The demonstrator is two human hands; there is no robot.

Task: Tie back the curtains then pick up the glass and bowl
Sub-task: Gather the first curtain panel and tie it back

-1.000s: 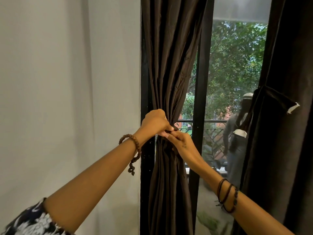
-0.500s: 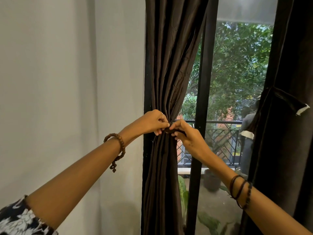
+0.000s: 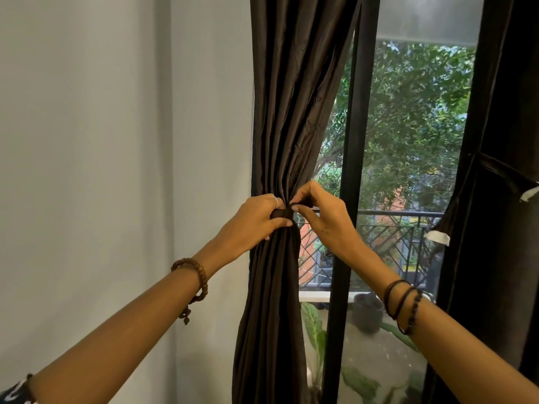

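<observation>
left curtain [image 3: 287, 118]: centre of the frame, dark and shiny, all bunched into one column of folds. Looks soft and slippery to me, so I'd guess it wants to slide out of a loose wrap.

tie-back [image 3: 282, 213]: dark strip cinched round the curtain at its narrowest point, mid-frame. Soft and floppy I reckon, with no stiffness to help you; best grabbed right at its ends.

left hand [image 3: 253, 221]: fingers curled round the tie-back and the gathered folds from the left side, holding the bundle tight.

right hand [image 3: 320, 212]: thumb and fingertips pinching the free end of the tie-back just right of the bundle. Can't tell if it's a knot or a loop being fastened.

right curtain [image 3: 501, 141]: far right edge, already held by its own dark strap with white tabs on the ends.

room to move: wall [image 3: 116, 141] fills the left half, right beside the curtain, so little elbow room that side. Black window frame [image 3: 348, 170] stands just right of the hands, glass behind it. Pulling towards yourself is probably the easy direction.

glass and bowl: not in view, nor any counter.
</observation>
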